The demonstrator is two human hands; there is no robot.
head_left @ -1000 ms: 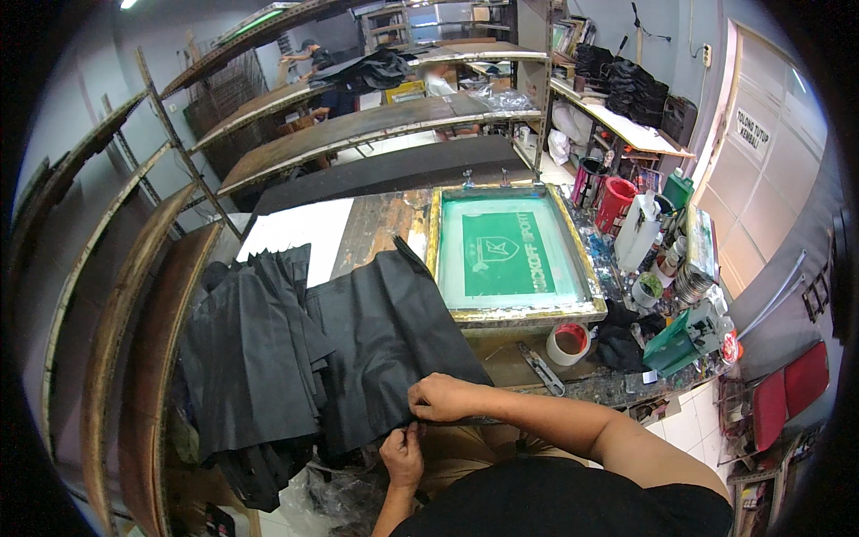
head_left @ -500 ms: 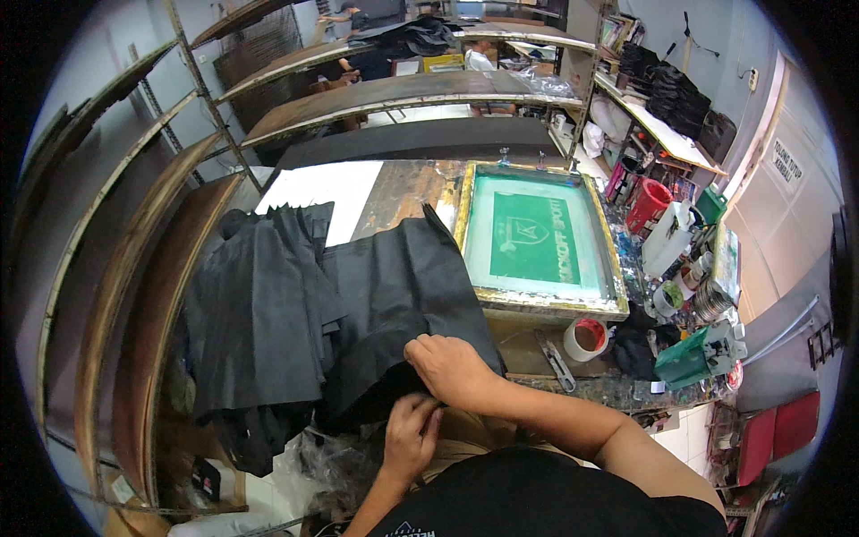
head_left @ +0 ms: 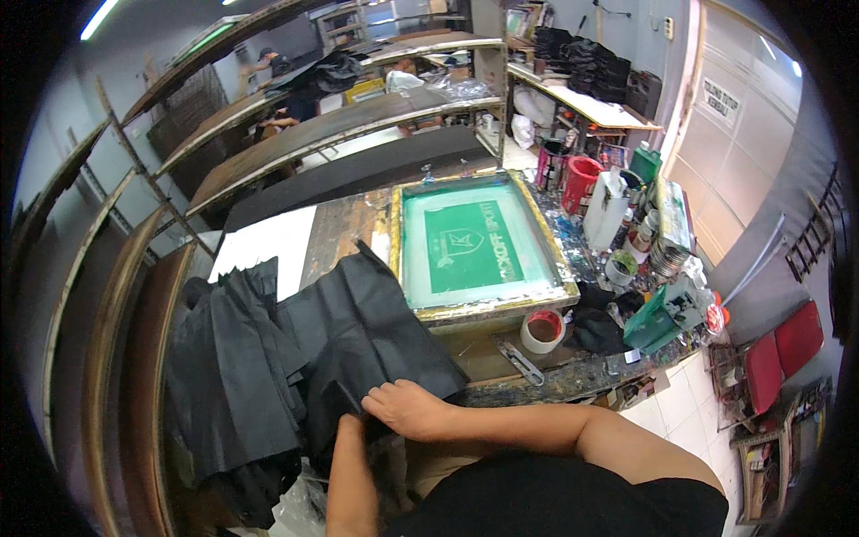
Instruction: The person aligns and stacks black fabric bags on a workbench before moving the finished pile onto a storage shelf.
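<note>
A black fabric bag lies over the near edge of the worktable, its near edge raised in an opening. My right hand is closed on that near edge, fingers curled over the cloth. My left forearm reaches up beside it, and my left hand is hidden inside the bag's opening. To the left, touching this bag, a stack of similar black fabric bags hangs over the table's edge.
Beyond the bag lies a screen-printing frame with green mesh. A tape roll and a box cutter are near the front edge. Paint containers, including a red bucket, crowd the right. Shelving stands at left; a red chair at right.
My left hand has gone from below the bag's edge into its opening, out of sight. My right hand still grips the edge. The whole view has turned to the right.
</note>
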